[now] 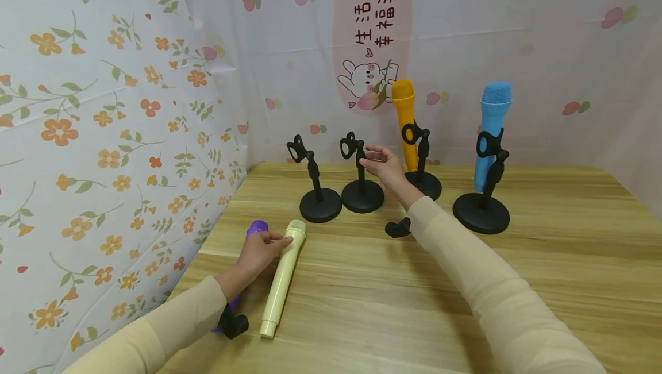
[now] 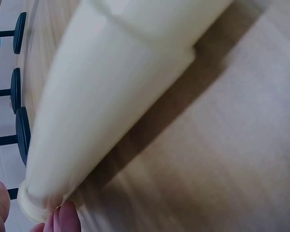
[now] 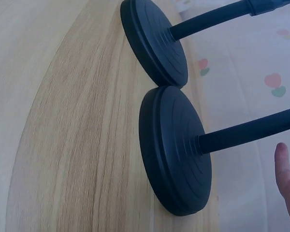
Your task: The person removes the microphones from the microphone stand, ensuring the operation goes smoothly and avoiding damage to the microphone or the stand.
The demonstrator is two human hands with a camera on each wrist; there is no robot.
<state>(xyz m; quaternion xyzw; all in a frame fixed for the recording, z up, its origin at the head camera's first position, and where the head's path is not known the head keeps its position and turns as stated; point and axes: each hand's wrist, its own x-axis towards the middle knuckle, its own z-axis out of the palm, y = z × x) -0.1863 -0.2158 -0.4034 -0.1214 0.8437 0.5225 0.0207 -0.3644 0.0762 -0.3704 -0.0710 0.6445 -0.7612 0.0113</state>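
Observation:
A cream microphone (image 1: 281, 276) lies on the wooden table (image 1: 362, 305), head pointing away from me. My left hand (image 1: 261, 250) grips it near the head, with fingertips (image 2: 63, 216) and a thumb at its end in the left wrist view, where the cream microphone (image 2: 111, 96) fills the frame. A purple microphone (image 1: 257, 227) lies just behind that hand. My right hand (image 1: 381, 164) hovers open beside the clip (image 1: 351, 145) of an empty black stand (image 1: 362, 195), holding nothing. That stand's base (image 3: 176, 150) and my fingers (image 3: 285, 169) show in the right wrist view.
Another empty stand (image 1: 320, 204) stands to the left of it. An orange microphone (image 1: 404, 111) and a blue microphone (image 1: 493, 132) sit in stands at the back right. Flower-print cloth walls (image 1: 103, 132) close off the left and back.

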